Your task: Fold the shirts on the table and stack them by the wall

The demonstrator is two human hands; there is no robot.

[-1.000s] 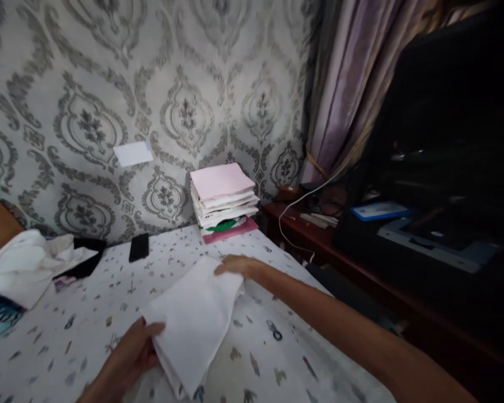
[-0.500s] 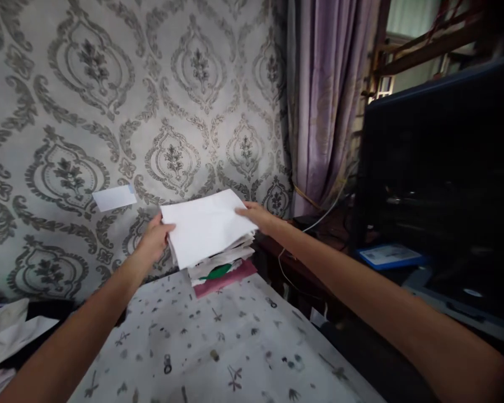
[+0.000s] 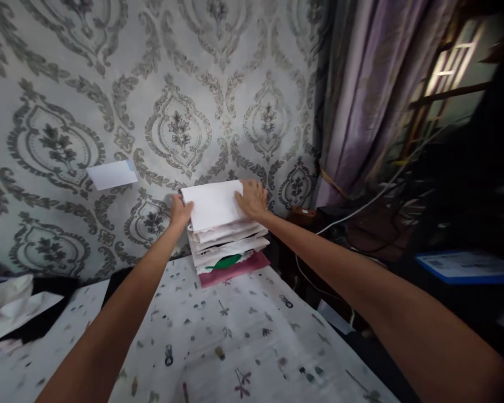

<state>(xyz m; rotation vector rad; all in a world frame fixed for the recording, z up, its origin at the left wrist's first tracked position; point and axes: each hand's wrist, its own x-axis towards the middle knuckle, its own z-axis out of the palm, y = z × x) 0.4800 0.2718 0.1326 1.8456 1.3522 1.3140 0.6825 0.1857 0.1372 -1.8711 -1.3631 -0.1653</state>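
A stack of folded cloths (image 3: 233,244) stands on the patterned white sheet (image 3: 210,347), against the wall. Its bottom piece is pink (image 3: 235,272), and a green piece (image 3: 227,261) shows just above that. On top lies a folded white cloth (image 3: 214,204). My left hand (image 3: 180,211) grips the left edge of this top cloth, thumb over it and fingers hidden behind. The right hand (image 3: 253,198) rests on the cloth's right end, palm down with its fingers spread.
Loose white clothes (image 3: 12,305) lie on something dark at the left. A white card (image 3: 112,174) is on the patterned wall. To the right are a purple curtain (image 3: 361,106), a white cable (image 3: 361,210) and a blue-edged item (image 3: 466,267).
The white cloth has come down onto the stack. My right hand has moved from gripping its edge to lying flat on top. The camera view has shifted.
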